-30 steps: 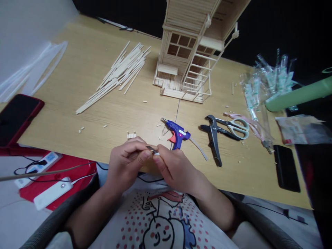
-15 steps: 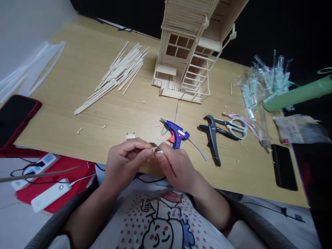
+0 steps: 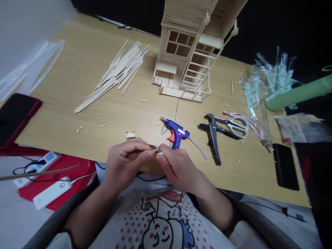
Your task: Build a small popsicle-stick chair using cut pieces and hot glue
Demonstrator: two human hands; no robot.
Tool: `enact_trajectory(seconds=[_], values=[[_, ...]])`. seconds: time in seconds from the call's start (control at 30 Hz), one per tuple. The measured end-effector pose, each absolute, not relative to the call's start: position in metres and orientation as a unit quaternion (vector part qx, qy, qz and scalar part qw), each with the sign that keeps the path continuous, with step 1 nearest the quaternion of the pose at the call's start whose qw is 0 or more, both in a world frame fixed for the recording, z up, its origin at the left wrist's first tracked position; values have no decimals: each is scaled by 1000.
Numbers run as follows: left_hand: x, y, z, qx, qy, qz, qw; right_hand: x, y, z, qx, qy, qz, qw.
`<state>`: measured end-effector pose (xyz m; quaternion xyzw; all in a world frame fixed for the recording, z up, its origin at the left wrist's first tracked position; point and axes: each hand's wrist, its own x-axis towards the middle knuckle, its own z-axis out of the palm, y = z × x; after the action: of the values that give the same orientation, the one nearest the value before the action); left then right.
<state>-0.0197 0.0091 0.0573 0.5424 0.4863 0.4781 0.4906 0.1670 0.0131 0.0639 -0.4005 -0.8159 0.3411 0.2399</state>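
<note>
In the head view, both hands meet low over the near edge of the worktop (image 3: 121,112), fingertips almost touching. The left hand (image 3: 126,162) is closed in a pinch, thumb against forefinger, on what looks like a small pale piece (image 3: 155,150) of wood. The right hand (image 3: 176,166) is closed too, gripping a small tool (image 3: 159,153), dark and blade-like at one end and white at the other. The piece sits between the two hands, mostly hidden by fingers, so its full shape cannot be told.

It should be very light, stiff and dry, with little slip, but liable to split if squeezed or bent; its end, away from the dark edge, seems the safest hold. The tool looks thin and rigid, best taken by its white part.

Beyond, a short row of stick pieces (image 3: 130,134) and a glue gun (image 3: 177,133) with a red light lie nearby; its tip may be hot, so the grip is the place to hold. The slatted model house (image 3: 185,20) behind is probably light yet fragile at its thin rails, better lifted by its base.
</note>
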Motion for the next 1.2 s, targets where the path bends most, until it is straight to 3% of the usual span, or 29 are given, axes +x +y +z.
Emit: enact_trajectory(seconds=[0.3,0.53,0.7,0.87,1.0,1.2], values=[[-14,9,52,514,517,487,481,166,14,59,-428,-840,215,254],[-15,5,48,494,512,472,521,170,15,61,-405,-814,363,204],[-15,-2,44,466,511,474,545,174,15,60,-405,-820,372,162],[-15,-4,51,552,500,460,483,174,10,59,-384,-798,413,212],[-15,-3,56,624,506,456,383,169,2,57,-413,-792,367,260],[-16,-5,57,625,473,484,389,165,-6,62,-413,-808,337,252]])
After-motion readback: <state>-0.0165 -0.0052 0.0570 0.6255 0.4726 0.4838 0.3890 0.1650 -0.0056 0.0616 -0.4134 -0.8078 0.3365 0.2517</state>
